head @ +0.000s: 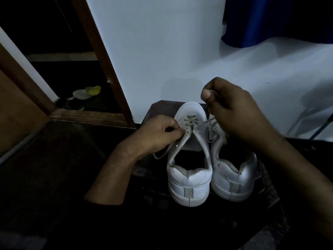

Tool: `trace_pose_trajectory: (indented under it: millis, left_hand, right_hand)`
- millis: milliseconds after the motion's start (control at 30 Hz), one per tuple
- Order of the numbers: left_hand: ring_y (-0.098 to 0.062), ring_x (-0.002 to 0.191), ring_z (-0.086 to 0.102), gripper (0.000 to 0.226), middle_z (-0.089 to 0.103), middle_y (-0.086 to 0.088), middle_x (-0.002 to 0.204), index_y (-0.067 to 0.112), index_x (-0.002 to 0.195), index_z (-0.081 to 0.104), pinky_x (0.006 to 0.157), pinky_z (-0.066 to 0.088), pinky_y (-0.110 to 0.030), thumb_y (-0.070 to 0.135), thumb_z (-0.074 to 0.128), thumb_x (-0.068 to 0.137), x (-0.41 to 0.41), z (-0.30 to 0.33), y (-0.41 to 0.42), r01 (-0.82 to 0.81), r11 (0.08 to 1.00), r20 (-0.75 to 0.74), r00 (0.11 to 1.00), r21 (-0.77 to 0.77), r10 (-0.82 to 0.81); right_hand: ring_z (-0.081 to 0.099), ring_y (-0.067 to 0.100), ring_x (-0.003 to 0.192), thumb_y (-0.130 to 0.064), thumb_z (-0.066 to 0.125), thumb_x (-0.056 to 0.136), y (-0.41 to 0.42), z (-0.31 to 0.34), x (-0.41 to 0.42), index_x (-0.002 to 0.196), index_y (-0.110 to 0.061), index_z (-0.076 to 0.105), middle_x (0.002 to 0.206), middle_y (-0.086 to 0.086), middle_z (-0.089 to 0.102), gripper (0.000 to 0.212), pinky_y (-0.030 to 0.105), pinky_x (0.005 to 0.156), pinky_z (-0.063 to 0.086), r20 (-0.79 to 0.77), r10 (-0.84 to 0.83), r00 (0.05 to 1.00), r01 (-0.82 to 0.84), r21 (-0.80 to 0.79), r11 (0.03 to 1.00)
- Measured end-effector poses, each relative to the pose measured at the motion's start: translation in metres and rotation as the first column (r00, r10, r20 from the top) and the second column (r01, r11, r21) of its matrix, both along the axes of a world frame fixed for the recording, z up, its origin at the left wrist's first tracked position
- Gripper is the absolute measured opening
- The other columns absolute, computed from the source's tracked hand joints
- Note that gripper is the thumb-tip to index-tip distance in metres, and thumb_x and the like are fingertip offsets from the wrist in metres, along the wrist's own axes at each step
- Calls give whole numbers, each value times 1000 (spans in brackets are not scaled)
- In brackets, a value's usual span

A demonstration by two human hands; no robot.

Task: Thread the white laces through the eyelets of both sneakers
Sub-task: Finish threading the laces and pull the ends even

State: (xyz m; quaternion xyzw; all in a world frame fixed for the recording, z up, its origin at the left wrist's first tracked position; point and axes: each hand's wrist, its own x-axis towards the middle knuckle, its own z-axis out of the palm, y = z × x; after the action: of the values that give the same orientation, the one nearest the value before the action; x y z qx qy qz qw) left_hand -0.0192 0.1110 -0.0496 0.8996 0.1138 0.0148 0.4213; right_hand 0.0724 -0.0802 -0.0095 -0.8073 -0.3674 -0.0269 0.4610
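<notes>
No readable text anywhere.

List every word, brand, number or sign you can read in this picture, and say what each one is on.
None can be read.
Left sneaker: the small metal tag near the toe is too small and dim to read; the grey heel tab shows no lettering.
Right sneaker: its grey heel tab is also blank as seen.
Dark surface under the sneakers: no print visible.
White lace, left hand, right hand: no text.
</notes>
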Motion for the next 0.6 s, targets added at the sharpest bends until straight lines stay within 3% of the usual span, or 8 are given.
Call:
trace_pose_trajectory:
  millis: [133, 267, 333, 400, 433, 500, 567, 600]
  left_hand:
    - [-1, 51, 52, 32, 58, 14, 53, 22, 60, 62, 55, 42, -25, 27, 74, 89, 5, -2, 2, -134, 988, 112, 986, 81, 124]
    - [-6, 57, 56, 21, 61, 10, 60, 25, 68, 65, 58, 48, -29, 33, 80, 81, 6, -3, -3, -261, 952, 254, 943, 160, 215]
    - [-7, 60, 58, 19, 64, 7, 64, 23, 74, 68, 60, 51, -32, 31, 78, 87, 7, 1, -10, -228, 974, 369, 904, -12, 216]
    - [-16, 74, 70, 23, 74, 2, 75, 22, 81, 74, 74, 60, -45, 40, 70, 95, 5, 10, -21, -96, 977, 406, 899, -188, 166]
    - [-19, 81, 73, 25, 76, 1, 81, 22, 86, 77, 80, 60, -48, 42, 66, 97, 4, 15, -29, -18, 978, 411, 906, -208, 103]
    - [-14, 85, 72, 19, 75, 6, 85, 20, 94, 77, 77, 57, -37, 33, 65, 101, 3, 18, -44, 118, 982, 424, 905, -149, -44]
    - [-7, 93, 70, 9, 73, 9, 91, 16, 101, 72, 80, 52, -24, 23, 69, 98, 6, 16, -56, 185, 976, 420, 899, -112, -122]
    - [-9, 102, 70, 17, 74, 6, 100, 15, 109, 69, 89, 53, -29, 25, 71, 96, 8, 13, -60, 211, 966, 400, 906, -148, -137]
  right_hand:
    - [57, 9, 67, -32, 50, 103, 4, -3, -1, 96, -24, 59, 75, 0, 67, 14, 22, 58, 41, 114, -106, 988, 116, -85, 990]
    - [54, 16, 72, -27, 54, 101, 4, -5, 3, 95, -19, 66, 87, 0, 63, 15, 24, 60, 34, 197, -112, 974, 133, -99, 986]
    - [52, 15, 81, -28, 58, 99, 3, 3, 2, 97, -20, 70, 94, 0, 56, 15, 19, 62, 31, 238, -137, 962, 165, -102, 981]
    - [55, 14, 79, -34, 59, 99, 1, 10, 0, 95, -23, 70, 88, -2, 61, 17, 22, 62, 36, 231, -166, 959, 194, -101, 976]
    - [58, 11, 75, -37, 58, 99, 0, 12, -1, 92, -22, 70, 80, -4, 65, 20, 23, 61, 40, 174, -154, 973, 168, -68, 983]
    - [57, 7, 61, -36, 57, 101, 2, 16, -6, 91, -15, 69, 67, -2, 65, 26, 21, 57, 43, -91, -42, 995, 52, 110, 993]
    - [51, 11, 54, -27, 52, 104, 5, 21, -10, 95, -9, 66, 63, 0, 59, 24, 24, 55, 43, -373, 145, 916, -8, 345, 939]
    - [47, 12, 54, -23, 49, 106, 6, 22, -11, 96, -11, 65, 65, 1, 57, 22, 26, 54, 42, -467, 238, 851, -12, 435, 900]
